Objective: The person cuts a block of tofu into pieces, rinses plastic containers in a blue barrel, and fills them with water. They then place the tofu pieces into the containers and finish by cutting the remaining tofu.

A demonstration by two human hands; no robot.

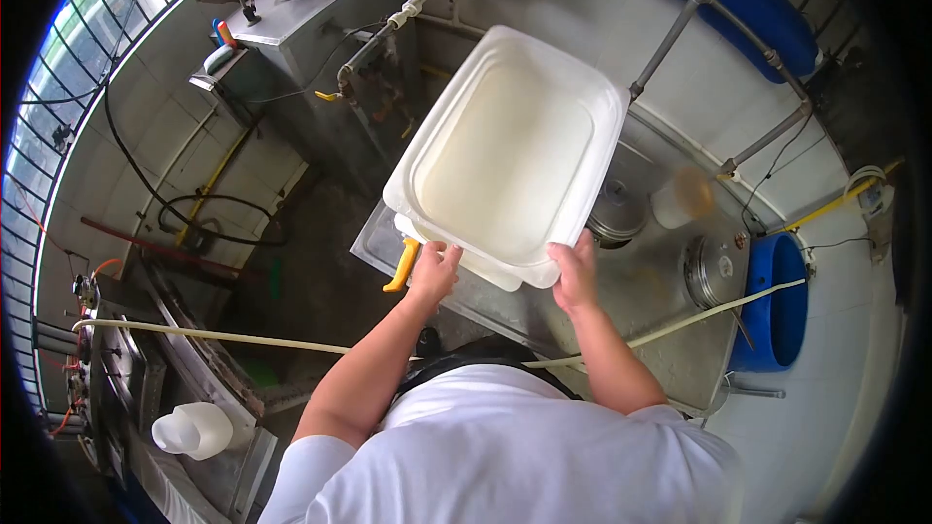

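Observation:
A large white plastic tub, rectangular with rounded corners, is tilted so that its inside faces me. My right hand grips its near right corner, thumb over the rim and the other fingers out of sight beneath. At the near left edge my left hand is closed on the rim, its fingertips partly hidden. Just left of that hand, a yellow handle sticks out from under the tub. A second white edge shows below the near rim.
Under and right of the tub stretches a metal table with a lidded pot, a translucent container and a round metal lid. A blue bin stands at the right. A pale hose crosses at waist height. At lower left sits a white jug.

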